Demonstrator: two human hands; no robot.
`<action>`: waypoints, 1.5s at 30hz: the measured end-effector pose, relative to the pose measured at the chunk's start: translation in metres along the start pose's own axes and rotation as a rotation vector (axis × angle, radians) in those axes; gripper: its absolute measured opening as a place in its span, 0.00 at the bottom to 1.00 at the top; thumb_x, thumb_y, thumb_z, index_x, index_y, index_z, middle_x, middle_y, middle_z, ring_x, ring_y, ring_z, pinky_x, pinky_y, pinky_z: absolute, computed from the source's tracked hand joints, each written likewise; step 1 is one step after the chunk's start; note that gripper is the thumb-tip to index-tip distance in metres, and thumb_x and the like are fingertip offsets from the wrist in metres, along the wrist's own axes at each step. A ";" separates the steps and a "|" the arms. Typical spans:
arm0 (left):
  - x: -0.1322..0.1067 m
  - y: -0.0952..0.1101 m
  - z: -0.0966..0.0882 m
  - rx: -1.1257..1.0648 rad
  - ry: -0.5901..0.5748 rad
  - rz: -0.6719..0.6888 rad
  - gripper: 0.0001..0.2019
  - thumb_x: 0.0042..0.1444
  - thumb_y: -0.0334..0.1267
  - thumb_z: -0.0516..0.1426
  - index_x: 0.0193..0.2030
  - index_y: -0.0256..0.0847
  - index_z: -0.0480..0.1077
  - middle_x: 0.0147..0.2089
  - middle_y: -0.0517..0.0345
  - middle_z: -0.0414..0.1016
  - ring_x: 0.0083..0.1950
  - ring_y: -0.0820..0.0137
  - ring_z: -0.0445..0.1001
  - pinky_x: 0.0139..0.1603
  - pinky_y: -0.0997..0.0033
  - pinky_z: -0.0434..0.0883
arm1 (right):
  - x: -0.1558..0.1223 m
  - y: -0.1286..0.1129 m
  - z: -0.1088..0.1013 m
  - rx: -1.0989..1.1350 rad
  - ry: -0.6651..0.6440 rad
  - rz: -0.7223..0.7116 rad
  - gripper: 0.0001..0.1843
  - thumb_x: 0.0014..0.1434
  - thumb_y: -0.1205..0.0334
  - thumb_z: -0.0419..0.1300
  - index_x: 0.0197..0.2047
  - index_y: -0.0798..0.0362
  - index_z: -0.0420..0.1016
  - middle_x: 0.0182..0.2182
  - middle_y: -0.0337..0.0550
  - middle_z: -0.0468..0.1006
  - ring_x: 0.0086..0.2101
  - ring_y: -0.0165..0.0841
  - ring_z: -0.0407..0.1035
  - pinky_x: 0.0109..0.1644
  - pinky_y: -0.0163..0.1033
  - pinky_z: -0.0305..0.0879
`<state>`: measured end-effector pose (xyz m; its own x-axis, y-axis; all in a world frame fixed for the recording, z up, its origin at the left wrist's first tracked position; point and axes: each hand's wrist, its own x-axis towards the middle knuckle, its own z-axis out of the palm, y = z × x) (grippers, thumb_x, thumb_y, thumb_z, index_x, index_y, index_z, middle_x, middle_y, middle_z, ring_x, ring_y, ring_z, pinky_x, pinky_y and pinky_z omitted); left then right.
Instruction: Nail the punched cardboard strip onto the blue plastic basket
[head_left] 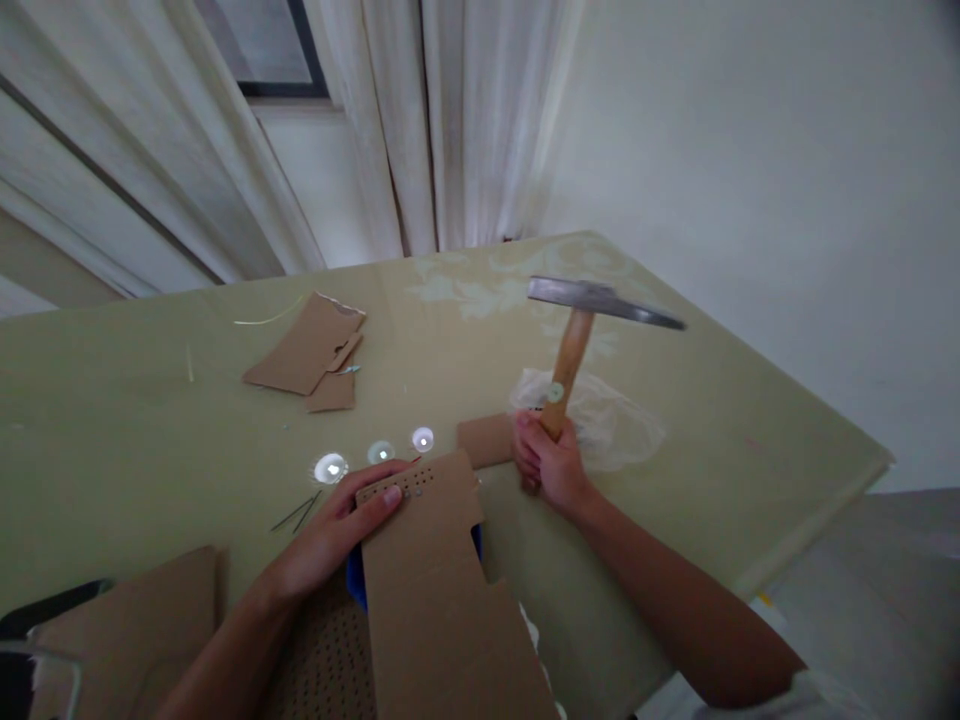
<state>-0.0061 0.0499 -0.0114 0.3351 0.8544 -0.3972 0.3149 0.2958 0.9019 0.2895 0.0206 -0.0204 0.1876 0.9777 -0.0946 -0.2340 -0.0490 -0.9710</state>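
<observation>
My right hand (553, 458) is closed round the wooden handle of a hammer (574, 350), raised over the right part of the table with its metal head up. My left hand (352, 515) grips the far left edge of a long piece of cardboard (435, 590), thumb on top and fingers beyond the edge. Rows of small holes run across the cardboard's far end, with a couple of small grey nail heads by the thumb. Something blue (356, 578) shows beneath the cardboard. The hammer is apart from the cardboard.
Cardboard scraps (307, 350) lie farther back on the table (420, 350). Several thin nails (298, 512) rest left of my left hand. Beyond the cardboard, a small brown piece (484, 440) and a clear plastic bag (619, 425) lie near the hammer. A perforated board (326, 650) is below my left arm.
</observation>
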 end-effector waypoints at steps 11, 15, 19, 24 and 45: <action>-0.001 0.003 0.003 -0.015 0.010 -0.016 0.44 0.46 0.79 0.68 0.58 0.44 0.86 0.67 0.43 0.83 0.70 0.39 0.77 0.70 0.46 0.77 | 0.000 -0.027 -0.004 0.219 0.081 -0.423 0.41 0.69 0.40 0.67 0.17 0.48 0.50 0.14 0.31 0.48 0.17 0.28 0.47 0.24 0.39 0.52; -0.001 0.001 0.002 -0.026 0.017 -0.020 0.42 0.48 0.77 0.68 0.58 0.44 0.85 0.66 0.43 0.83 0.68 0.40 0.79 0.69 0.46 0.77 | -0.020 -0.046 0.000 0.491 -0.163 -0.205 0.40 0.76 0.46 0.61 0.18 0.49 0.44 0.14 0.28 0.44 0.14 0.25 0.39 0.19 0.35 0.49; 0.000 0.000 0.002 -0.017 0.025 -0.003 0.41 0.49 0.76 0.68 0.57 0.45 0.86 0.66 0.44 0.84 0.68 0.40 0.78 0.69 0.47 0.77 | -0.023 -0.051 -0.001 0.671 -0.371 0.174 0.41 0.73 0.45 0.65 0.19 0.47 0.42 0.12 0.24 0.43 0.12 0.22 0.33 0.12 0.31 0.42; 0.001 0.003 0.002 -0.021 0.016 -0.004 0.42 0.47 0.78 0.68 0.56 0.45 0.86 0.65 0.44 0.84 0.68 0.40 0.79 0.69 0.47 0.78 | -0.030 -0.038 0.015 0.393 -0.487 0.409 0.39 0.67 0.39 0.72 0.20 0.47 0.52 0.13 0.21 0.50 0.11 0.19 0.37 0.10 0.28 0.36; -0.001 0.006 0.002 0.003 -0.005 0.003 0.39 0.51 0.76 0.67 0.56 0.45 0.86 0.65 0.45 0.84 0.67 0.41 0.79 0.67 0.47 0.79 | -0.016 -0.054 -0.008 0.371 -0.421 0.272 0.40 0.69 0.41 0.70 0.19 0.46 0.50 0.12 0.22 0.48 0.11 0.21 0.35 0.10 0.30 0.35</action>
<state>-0.0031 0.0501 -0.0062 0.3403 0.8531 -0.3956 0.3164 0.2924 0.9025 0.3069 0.0064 0.0319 -0.2994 0.9407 -0.1599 -0.5504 -0.3071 -0.7763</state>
